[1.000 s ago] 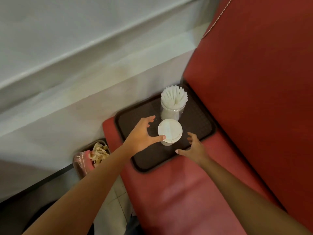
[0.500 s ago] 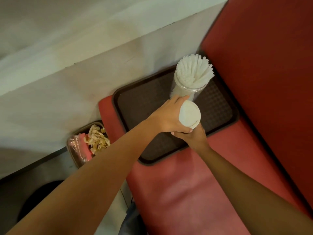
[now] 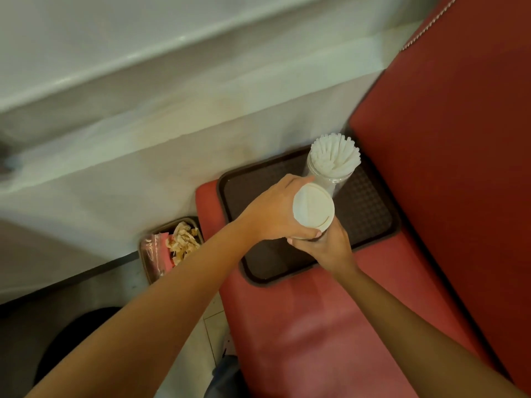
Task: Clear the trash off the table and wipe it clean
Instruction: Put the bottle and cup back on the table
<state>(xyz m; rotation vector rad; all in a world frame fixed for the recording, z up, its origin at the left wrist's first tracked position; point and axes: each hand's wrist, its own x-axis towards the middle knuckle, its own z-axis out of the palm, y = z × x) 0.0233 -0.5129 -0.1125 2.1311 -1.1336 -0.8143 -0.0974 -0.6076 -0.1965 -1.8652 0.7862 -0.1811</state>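
— Both hands are gripping one thing?
— Yes. The right hand (image 3: 330, 249) is wrapping the white lidded cup (image 3: 313, 207) from below, and the left hand (image 3: 274, 209) is curling round its side, probably for steadying. They are holding it above the brown tray (image 3: 370, 216) on the red bench (image 3: 316, 326).
— And farther?
— The straw jar (image 3: 334, 160) is standing on the tray. The trash bin (image 3: 153, 254) is sitting on the floor, and it is likely where the cup is going.

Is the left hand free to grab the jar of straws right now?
Probably not yet. The left hand grips the lidded cup, and the right hand holds it too. The jar of straws stands just beyond that hand with nothing between, so letting go should be enough.
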